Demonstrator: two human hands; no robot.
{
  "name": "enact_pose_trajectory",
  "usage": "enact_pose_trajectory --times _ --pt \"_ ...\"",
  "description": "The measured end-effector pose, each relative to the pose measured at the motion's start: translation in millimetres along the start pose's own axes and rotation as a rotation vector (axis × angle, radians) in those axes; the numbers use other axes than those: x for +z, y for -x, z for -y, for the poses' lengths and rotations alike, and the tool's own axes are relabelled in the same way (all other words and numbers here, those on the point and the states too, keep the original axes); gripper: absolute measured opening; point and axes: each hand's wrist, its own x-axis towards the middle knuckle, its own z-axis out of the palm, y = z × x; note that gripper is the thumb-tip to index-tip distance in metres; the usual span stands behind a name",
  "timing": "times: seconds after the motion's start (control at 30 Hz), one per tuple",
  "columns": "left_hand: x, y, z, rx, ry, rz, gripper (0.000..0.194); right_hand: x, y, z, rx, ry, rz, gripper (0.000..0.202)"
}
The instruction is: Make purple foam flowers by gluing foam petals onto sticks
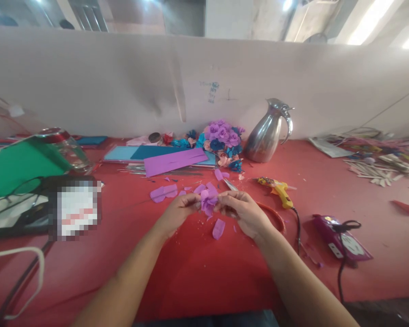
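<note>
Between my two hands is a purple paper flower [208, 200], held just above the red table. My left hand [182, 210] is closed, its thumb and fingers pinching the flower's left side. A thin wire stem seems to run out leftward from there. My right hand [240, 210] pinches petals on the right side; its fingertips are partly hidden. Loose purple petals [163, 193] lie left of the flower, and another cut petal [218, 229] rests below it. Scissors [274, 218] with orange handles lie partly under my right hand, their blades pointing away.
A yellow glue gun [276, 190] lies to the right, its cord running toward a purple power box [342, 240]. Behind are a bunch of paper flowers [221, 134], purple paper [175, 162] and a steel jug [266, 131]. A glass jar [66, 150] lies tilted at left.
</note>
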Motion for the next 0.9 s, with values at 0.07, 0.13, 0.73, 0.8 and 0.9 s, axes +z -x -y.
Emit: enact_pose_trajectory --times 0.07,0.13,0.73,0.8,0.9 --pt "0.3 -0.2 -0.8 -0.012 0.046 -0.013 0.022 0.6 0.6 1.9 -0.033 0.0 -0.041 0.022" --pt "1.3 0.0 -2.0 -0.012 0.101 -0.043 0.025 0.8 0.9 3.3 -0.056 -0.001 -0.072 0.022" --pt "3.2 -2.4 3.9 0.147 0.105 -0.173 0.017 14.0 2.3 -6.2 -0.07 -0.06 0.006 0.026" --pt "2.9 -3.3 5.4 0.148 0.038 -0.144 0.017 14.3 1.9 -6.1 -0.057 -0.1 0.008 0.026" --pt "2.4 -4.0 7.7 0.155 -0.041 -0.126 0.019 14.0 1.0 -6.2 -0.062 -0.1 0.009 0.024"
